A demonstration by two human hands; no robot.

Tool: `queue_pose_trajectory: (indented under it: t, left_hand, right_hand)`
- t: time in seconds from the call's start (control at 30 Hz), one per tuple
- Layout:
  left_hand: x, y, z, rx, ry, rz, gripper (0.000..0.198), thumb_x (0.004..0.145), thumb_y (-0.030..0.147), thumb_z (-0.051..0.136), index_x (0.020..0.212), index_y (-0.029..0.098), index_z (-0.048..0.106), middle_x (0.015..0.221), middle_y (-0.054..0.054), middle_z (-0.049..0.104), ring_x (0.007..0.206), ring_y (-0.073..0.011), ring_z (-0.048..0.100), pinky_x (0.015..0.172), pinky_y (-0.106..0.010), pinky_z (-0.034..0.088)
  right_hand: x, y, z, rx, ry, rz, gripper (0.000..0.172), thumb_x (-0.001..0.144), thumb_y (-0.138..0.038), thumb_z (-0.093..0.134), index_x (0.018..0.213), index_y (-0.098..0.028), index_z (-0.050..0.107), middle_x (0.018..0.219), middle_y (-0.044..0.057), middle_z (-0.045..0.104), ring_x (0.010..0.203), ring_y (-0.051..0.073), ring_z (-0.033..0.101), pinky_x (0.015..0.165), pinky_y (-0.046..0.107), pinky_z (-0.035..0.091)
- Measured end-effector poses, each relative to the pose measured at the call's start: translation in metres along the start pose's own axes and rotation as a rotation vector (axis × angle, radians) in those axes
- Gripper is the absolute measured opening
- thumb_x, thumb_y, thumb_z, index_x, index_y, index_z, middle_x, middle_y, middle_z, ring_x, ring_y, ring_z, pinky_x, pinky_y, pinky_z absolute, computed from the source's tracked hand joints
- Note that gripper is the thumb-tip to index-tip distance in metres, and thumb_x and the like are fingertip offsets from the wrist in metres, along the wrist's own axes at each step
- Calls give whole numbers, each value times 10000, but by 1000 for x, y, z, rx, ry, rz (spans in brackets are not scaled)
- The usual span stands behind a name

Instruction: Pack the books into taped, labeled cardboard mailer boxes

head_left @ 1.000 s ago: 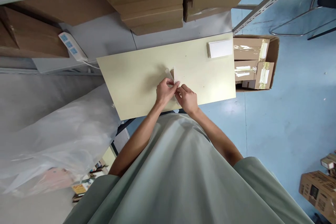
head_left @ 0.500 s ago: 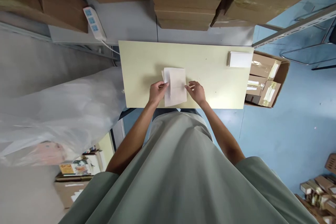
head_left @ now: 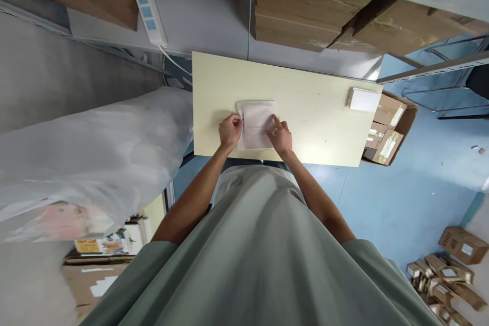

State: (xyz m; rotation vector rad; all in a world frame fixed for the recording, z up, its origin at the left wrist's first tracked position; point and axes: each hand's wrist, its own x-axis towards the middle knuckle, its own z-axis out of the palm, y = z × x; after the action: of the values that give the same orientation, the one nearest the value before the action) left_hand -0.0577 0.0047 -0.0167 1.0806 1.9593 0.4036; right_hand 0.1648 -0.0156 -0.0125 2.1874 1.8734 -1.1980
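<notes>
A thin whitish paper sheet (head_left: 259, 127) with a faint crease across its middle lies on the pale yellow table (head_left: 324, 117). Under or behind it, paler paper edges show at the top and left. At the sheet's left edge, my left hand (head_left: 230, 131) is closed, thumb and fingers pinching the paper. My right hand (head_left: 281, 136) rests on the right side of the sheet with the index finger stretched out and the thumb apart from it. A small stack of white cards or paper (head_left: 364, 100) lies at the table's far right corner.
Cardboard boxes (head_left: 298, 15) stand on a shelf behind the table, with a power strip (head_left: 151, 18) at left. A large translucent plastic bag (head_left: 95, 147) bulges beside the table's left end. An open carton (head_left: 408, 119) holding smaller boxes stands at the right.
The sheet now lies flatter and squarer over the paper beneath. My right hand has moved from its right edge onto its surface, while my left hand stays at the left edge. The view has turned slightly.
</notes>
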Motion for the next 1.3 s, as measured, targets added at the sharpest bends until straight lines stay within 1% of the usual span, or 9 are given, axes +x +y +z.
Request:
queue_pose_trajectory:
  t: [0.17,0.3,0.53,0.63,0.77,0.9,1.03,1.13,1.3]
  left_hand:
    - [26,-17,-30,42,15,25,153,988,224,705,1071,182,826,1091,-105,866,987,-237,791,982,-335,574]
    - [52,-31,-58,76,28,40,181,1000,225,672,1093,205,826,1108,-87,864,1015,-234,789,1001,-328,563]
    - [93,-42,-102,126,37,34,232,1019,193,621,1124,200,829,1164,-105,864,1077,-244,786,1026,-329,550]
    - [101,-41,-111,145,46,17,246,1028,180,610,1136,216,828,1185,-101,863,1100,-245,792,1031,-330,551]
    - [102,-38,-115,184,29,-22,274,1041,178,596,1208,198,813,1238,-120,852,1152,-247,784,1072,-338,546]
    - [90,-37,-119,215,5,-21,377,1003,160,625,1355,182,759,1370,-153,801,1267,-288,748,1161,-384,534]
    - [62,-37,-123,183,101,0,515,959,147,645,1473,145,683,1474,-214,708,1326,-347,711,1232,-473,513]
    - [28,-35,-125,130,191,25,502,963,159,641,1463,151,679,1486,-217,681,1387,-364,676,1263,-500,494]
    - [-50,-30,-122,43,235,33,421,997,209,622,1410,193,704,1468,-176,699,1303,-317,730,1165,-462,585]
  right_hand:
    - [9,-41,19,-35,-5,11,738,1111,-344,634,1807,-265,401,1418,161,632,949,222,728,982,402,617]
    - [24,-76,38,-14,10,-8,748,1116,-367,615,1818,-290,369,1421,156,638,916,221,703,969,410,614]
    - [55,-135,60,-42,29,-2,778,1098,-323,599,1828,-335,331,1399,147,615,1045,284,714,975,438,602]
    - [62,-148,63,-15,35,1,792,1073,-312,609,1822,-327,350,1410,156,618,1068,301,711,1005,464,601]
    - [65,-149,61,24,22,-21,820,1058,-314,621,1825,-341,334,1429,157,628,1080,300,708,1022,463,614]
    - [57,-143,49,-7,-61,-80,817,1063,-304,633,1826,-301,342,1491,170,595,1114,293,730,1037,446,634]
    - [39,-134,35,-35,-111,-166,799,1066,-314,654,1814,-243,383,1515,191,574,1103,292,756,1080,470,635]
    - [26,-121,25,-18,-121,-232,785,1068,-321,654,1808,-251,403,1508,194,580,1058,282,771,1085,484,636]
    - [12,-96,7,15,-133,-340,773,1063,-366,669,1796,-292,431,1487,179,605,986,261,775,1057,489,648]
